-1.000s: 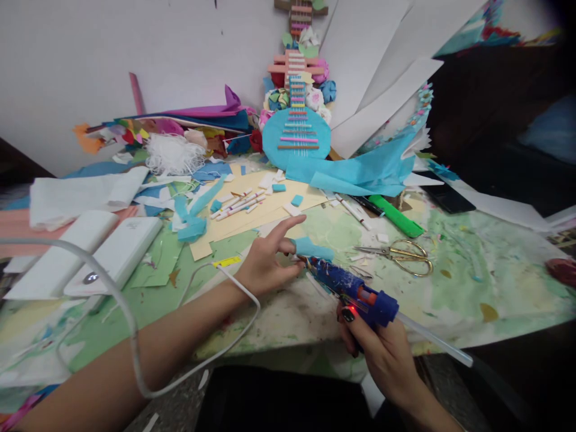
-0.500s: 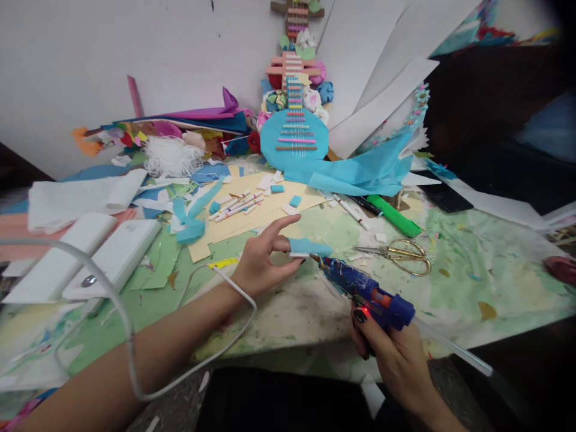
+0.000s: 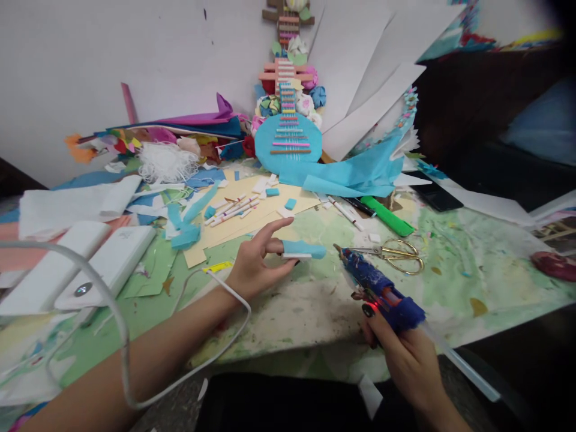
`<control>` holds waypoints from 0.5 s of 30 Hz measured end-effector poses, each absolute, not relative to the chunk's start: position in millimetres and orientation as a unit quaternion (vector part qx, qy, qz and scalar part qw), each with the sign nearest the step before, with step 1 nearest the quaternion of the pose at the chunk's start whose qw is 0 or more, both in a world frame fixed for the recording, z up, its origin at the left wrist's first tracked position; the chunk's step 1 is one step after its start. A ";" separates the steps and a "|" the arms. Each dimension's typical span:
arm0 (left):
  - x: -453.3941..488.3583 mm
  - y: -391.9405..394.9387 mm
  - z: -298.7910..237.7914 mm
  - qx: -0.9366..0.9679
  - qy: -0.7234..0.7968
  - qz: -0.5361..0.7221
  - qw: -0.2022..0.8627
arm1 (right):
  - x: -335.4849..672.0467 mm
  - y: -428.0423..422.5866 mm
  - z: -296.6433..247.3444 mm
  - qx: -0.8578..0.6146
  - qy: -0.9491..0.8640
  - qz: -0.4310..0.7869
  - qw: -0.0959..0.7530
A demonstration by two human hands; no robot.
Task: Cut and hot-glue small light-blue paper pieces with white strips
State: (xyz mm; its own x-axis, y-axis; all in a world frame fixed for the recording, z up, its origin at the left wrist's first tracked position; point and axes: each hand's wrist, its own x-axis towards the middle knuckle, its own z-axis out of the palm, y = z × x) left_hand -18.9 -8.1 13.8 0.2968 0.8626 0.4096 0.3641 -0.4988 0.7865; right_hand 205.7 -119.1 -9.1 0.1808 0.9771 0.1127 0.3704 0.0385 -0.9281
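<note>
My left hand (image 3: 258, 258) pinches a small light-blue foam piece (image 3: 303, 249) just above the table, index finger stretched out over it. My right hand (image 3: 407, 354) grips a blue hot glue gun (image 3: 382, 291) with a red light on its side and a clear glue stick (image 3: 468, 375) trailing from the back. The gun's nozzle points up and left, a short gap to the right of the foam piece. Gold-handled scissors (image 3: 396, 255) lie just beyond the gun.
A white cable (image 3: 135, 336) loops over my left forearm. Markers (image 3: 231, 209) and foam bits lie on tan paper (image 3: 252, 216). A blue paper guitar (image 3: 288, 135) leans on the wall among coloured paper scraps. White boxes (image 3: 90, 264) sit left, a green marker (image 3: 387, 216) and a phone (image 3: 434, 195) right.
The glue gun has drawn back to the right, away from the foam piece, which its nozzle touched a second ago. My left hand still holds the piece, slightly raised.
</note>
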 end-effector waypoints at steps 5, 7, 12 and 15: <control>-19.3 -6.7 14.9 0.738 0.422 0.441 0.286 | 225.5 -122.2 -2.8 -0.658 -0.539 0.200 0.487; -19.4 -6.2 15.5 0.730 0.429 0.449 0.288 | 241.8 -119.8 6.1 -0.706 -0.532 0.099 0.457; -19.8 -5.8 18.7 0.691 0.424 0.473 0.345 | 309.4 -90.6 26.3 -0.840 -0.472 -0.091 0.252; -20.5 -5.4 22.1 0.667 0.415 0.472 0.400 | 354.3 -66.2 23.6 -0.847 -0.488 -0.120 0.174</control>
State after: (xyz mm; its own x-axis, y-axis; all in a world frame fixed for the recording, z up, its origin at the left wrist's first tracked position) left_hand -20.5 -5.4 22.1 0.2106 0.9311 0.2977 0.1754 -0.3356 0.9255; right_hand 354.3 -66.2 23.6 0.4945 0.7852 0.3728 0.8686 -0.4627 -0.1776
